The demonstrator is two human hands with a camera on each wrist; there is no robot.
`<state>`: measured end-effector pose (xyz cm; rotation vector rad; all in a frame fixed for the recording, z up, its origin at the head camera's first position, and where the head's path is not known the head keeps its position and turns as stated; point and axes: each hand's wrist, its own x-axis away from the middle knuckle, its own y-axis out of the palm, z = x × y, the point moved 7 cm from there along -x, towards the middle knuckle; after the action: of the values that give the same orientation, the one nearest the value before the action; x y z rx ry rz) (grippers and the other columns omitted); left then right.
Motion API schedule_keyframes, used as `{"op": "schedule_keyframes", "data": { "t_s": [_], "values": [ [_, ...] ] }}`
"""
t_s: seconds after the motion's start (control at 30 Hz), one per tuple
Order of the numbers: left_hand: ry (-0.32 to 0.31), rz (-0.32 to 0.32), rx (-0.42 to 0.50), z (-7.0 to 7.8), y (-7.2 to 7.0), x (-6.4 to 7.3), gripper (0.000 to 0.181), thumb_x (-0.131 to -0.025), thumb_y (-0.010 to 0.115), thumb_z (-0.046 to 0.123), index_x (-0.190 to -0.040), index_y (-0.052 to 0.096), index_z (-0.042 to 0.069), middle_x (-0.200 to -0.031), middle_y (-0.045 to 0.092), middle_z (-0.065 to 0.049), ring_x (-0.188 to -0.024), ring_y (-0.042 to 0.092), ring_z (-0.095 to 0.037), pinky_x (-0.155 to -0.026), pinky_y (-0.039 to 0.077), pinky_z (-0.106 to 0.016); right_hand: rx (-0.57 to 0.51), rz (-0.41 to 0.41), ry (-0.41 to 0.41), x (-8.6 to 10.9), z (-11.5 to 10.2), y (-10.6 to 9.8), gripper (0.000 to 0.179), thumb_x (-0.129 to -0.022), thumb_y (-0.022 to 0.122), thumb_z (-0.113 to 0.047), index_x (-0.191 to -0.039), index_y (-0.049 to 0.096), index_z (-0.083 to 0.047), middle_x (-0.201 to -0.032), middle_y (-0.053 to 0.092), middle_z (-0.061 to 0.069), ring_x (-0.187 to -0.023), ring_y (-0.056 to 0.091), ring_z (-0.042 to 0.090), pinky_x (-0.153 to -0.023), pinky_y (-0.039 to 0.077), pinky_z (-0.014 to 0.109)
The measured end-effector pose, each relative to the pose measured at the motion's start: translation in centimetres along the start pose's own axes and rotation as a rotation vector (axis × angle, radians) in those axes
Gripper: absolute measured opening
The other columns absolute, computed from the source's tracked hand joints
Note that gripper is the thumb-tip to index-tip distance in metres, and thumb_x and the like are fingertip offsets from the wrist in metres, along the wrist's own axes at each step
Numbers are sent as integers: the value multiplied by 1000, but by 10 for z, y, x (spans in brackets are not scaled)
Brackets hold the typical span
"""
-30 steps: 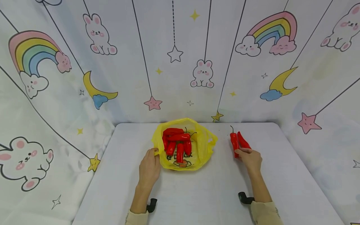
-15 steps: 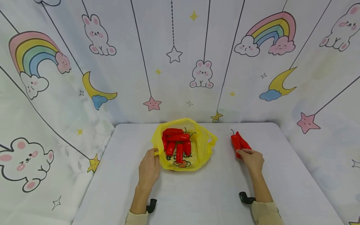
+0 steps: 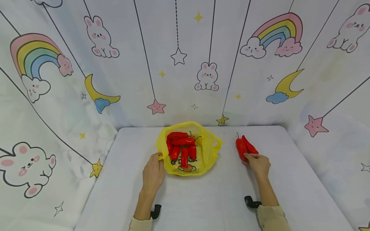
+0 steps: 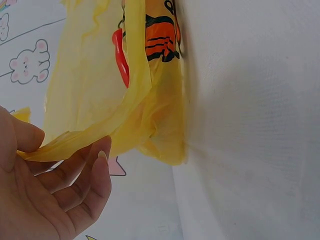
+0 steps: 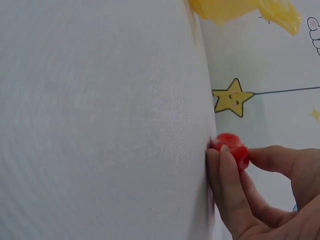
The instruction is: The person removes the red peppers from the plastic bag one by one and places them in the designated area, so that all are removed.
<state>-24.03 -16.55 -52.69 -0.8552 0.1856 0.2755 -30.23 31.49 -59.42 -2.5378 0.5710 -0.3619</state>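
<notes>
A yellow plastic bag (image 3: 208, 154) stands on the table with its mouth spread, several red chili peppers (image 3: 181, 141) inside. My left hand (image 3: 153, 173) pinches the bag's left edge; the left wrist view shows the plastic strip (image 4: 137, 75) between thumb and fingers. To the right of the bag, my right hand (image 3: 259, 164) grips the lower end of a red chili pepper (image 3: 240, 147), its stem pointing away. A second red chili pepper (image 3: 249, 144) lies close along its right side, its near end partly behind the hand. In the right wrist view, fingers and thumb surround the held pepper's end (image 5: 230, 141).
The white table (image 3: 199, 202) extends between and around both arms. Behind it hangs a pale backdrop (image 3: 179, 86) printed with rabbits, stars and rainbows. A dark wrist mount (image 3: 252, 202) sits by the right wrist, another dark mount (image 3: 156, 211) by the left.
The gripped pepper has tilted and shifted slightly beside the second one, with small movements of the right hand. My left hand and the bag have stayed in place.
</notes>
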Motion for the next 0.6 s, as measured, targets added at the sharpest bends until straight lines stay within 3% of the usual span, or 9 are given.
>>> {"op": "schedule_keyframes", "data": {
  "t_s": [0.23,0.6],
  "values": [
    [9,4,9,1,-2,0,30,-109,49,18,-128,63,-1,-126,67,-16,-99,69,-30,-88,60,-48,8,15,-14,-1,0,4,49,-99,68,-38,-119,72,7,-132,62,30,-119,58,41,-62,48,13],
    [11,10,3,0,-1,0,31,-109,48,18,-128,63,-1,-127,67,-16,-100,69,-31,-88,60,-49,44,52,-77,5,-11,-1,44,-100,66,-36,-114,76,5,-97,77,21,-70,76,24,-58,51,19]
  ]
}}
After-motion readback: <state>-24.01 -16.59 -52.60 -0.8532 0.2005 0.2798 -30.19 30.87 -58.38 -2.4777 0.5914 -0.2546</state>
